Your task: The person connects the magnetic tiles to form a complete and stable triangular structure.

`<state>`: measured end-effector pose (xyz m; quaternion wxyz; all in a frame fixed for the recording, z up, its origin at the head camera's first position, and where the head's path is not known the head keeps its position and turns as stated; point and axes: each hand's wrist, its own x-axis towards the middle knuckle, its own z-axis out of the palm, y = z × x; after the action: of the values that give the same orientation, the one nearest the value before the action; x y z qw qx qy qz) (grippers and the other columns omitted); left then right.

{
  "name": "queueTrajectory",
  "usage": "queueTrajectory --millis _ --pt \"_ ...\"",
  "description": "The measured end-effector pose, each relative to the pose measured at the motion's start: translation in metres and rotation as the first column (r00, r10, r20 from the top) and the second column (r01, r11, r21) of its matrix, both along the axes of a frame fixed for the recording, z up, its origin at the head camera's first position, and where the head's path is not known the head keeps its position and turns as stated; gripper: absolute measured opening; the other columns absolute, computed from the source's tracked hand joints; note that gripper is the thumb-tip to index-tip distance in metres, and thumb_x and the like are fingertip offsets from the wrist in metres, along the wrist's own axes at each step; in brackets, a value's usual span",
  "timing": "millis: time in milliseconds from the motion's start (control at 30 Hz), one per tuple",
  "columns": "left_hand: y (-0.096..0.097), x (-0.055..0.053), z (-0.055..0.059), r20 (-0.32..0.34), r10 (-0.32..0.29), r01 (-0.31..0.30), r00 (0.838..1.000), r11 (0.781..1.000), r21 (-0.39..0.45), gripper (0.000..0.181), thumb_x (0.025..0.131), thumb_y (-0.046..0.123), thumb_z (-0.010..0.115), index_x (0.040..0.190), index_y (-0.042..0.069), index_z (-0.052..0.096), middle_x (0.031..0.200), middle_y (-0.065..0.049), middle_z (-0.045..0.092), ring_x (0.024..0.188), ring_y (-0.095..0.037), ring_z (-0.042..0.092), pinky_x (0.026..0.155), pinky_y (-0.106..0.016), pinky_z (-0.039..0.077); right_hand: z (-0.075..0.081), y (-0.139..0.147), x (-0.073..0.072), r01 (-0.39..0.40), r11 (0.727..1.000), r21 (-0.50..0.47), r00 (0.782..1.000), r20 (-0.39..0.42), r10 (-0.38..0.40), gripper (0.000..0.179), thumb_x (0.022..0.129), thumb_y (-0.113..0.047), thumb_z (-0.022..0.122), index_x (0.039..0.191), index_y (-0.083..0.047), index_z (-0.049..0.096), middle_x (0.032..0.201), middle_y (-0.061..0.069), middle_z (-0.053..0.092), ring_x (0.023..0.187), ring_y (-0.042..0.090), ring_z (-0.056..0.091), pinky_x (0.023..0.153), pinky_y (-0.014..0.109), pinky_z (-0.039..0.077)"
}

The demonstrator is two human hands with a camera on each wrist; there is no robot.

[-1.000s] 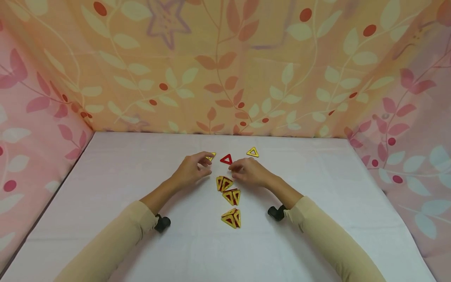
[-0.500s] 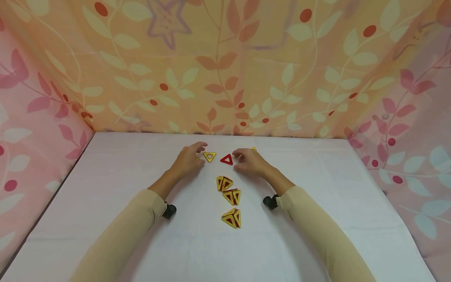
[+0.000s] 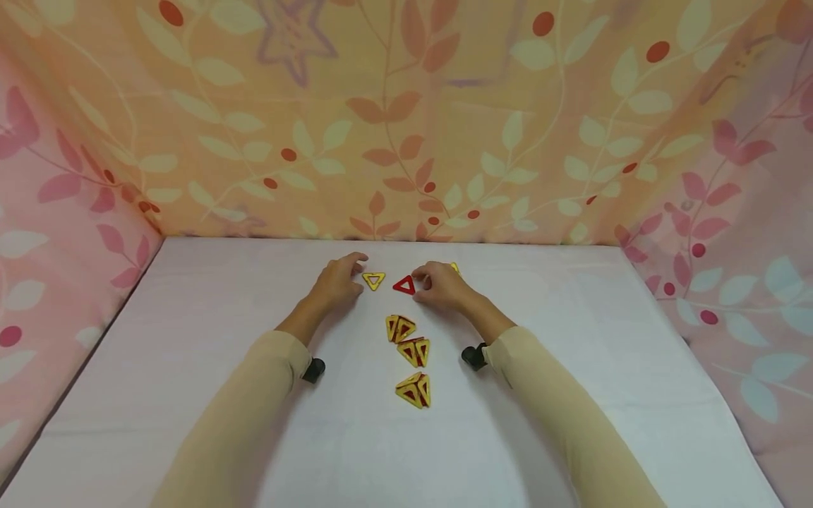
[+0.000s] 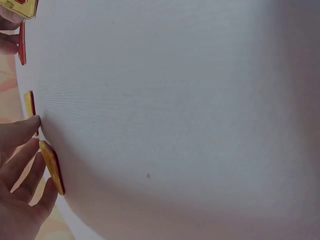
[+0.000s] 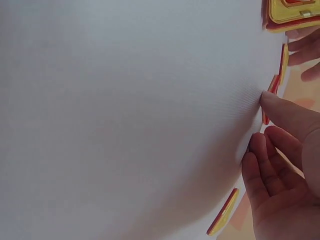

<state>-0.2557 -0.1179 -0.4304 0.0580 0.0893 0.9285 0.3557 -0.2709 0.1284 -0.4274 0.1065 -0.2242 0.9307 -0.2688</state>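
Near the table's far side, my left hand (image 3: 336, 283) is beside a yellow hollow triangle tile (image 3: 374, 281), its thumb and fingers apart. In the left wrist view, the fingertips rest at another yellow tile (image 4: 51, 167), which the hand hides in the head view. The thumb tip is close to a tile edge. My right hand (image 3: 440, 283) is at the right side of a red triangle tile (image 3: 404, 285). Its thumb tip overlaps that red tile (image 5: 270, 100) in the right wrist view; contact is unclear. Behind the right hand, a yellow tile (image 3: 454, 268) shows only partly.
Nearer the body, yellow-and-red triangle tiles lie in small groups: an upper pair (image 3: 400, 328), a middle pair (image 3: 413, 351) and a lower cluster (image 3: 414, 390). A white cloth (image 3: 254, 437) covers the table. Patterned fabric (image 3: 406, 141) rises behind and at both sides.
The left hand has moved left and away, uncovering the yellow tile. The right hand has moved slightly away from the body, partly covering the far right tile. The head view has shifted a little.
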Motion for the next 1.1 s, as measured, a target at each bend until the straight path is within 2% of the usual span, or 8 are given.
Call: queueTrajectory --millis 133,467,867,1100 --pt "0.000 -0.001 -0.001 -0.003 -0.011 0.011 1.000 1.000 0.008 0.057 0.086 -0.006 0.067 0.139 0.004 0.051 0.126 -0.018 0.064 0.123 -0.035 0.053 0.108 -0.051 0.038 0.001 -0.003 -0.001 0.006 1.000 0.010 1.000 -0.018 -0.005 0.041 0.087 -0.014 0.077 0.123 0.001 0.067 0.103 0.011 0.064 0.088 0.021 0.057 0.081 0.031 0.050" --pt "0.005 -0.002 -0.002 -0.031 -0.036 0.036 0.999 0.999 -0.008 0.055 0.087 -0.004 0.067 0.139 0.003 0.051 0.121 -0.017 0.067 0.120 -0.034 0.056 0.107 -0.050 0.040 -0.001 -0.007 -0.003 0.001 0.999 0.052 0.999 -0.041 0.001 0.037 0.087 -0.014 0.077 0.120 0.000 0.070 0.102 0.010 0.065 0.089 0.021 0.058 0.080 0.032 0.050" --pt "0.010 -0.002 -0.002 -0.030 -0.023 0.022 0.999 1.000 -0.011 0.055 0.088 -0.002 0.069 0.140 0.006 0.051 0.123 -0.016 0.066 0.122 -0.033 0.055 0.108 -0.049 0.039 -0.001 -0.010 -0.004 0.025 0.997 0.078 0.999 -0.043 -0.022 0.042 0.086 -0.024 0.079 0.120 -0.002 0.069 0.109 0.009 0.066 0.091 0.021 0.058 0.084 0.032 0.051" --pt "0.015 -0.001 -0.001 -0.028 -0.023 0.023 0.999 1.000 -0.004 0.056 0.088 -0.004 0.069 0.140 0.006 0.051 0.124 -0.015 0.067 0.125 -0.032 0.055 0.110 -0.048 0.038 0.000 -0.012 -0.005 0.025 0.996 0.080 0.999 -0.036 -0.022 0.041 0.085 -0.024 0.079 0.119 -0.004 0.071 0.104 0.008 0.065 0.092 0.021 0.057 0.083 0.031 0.050"
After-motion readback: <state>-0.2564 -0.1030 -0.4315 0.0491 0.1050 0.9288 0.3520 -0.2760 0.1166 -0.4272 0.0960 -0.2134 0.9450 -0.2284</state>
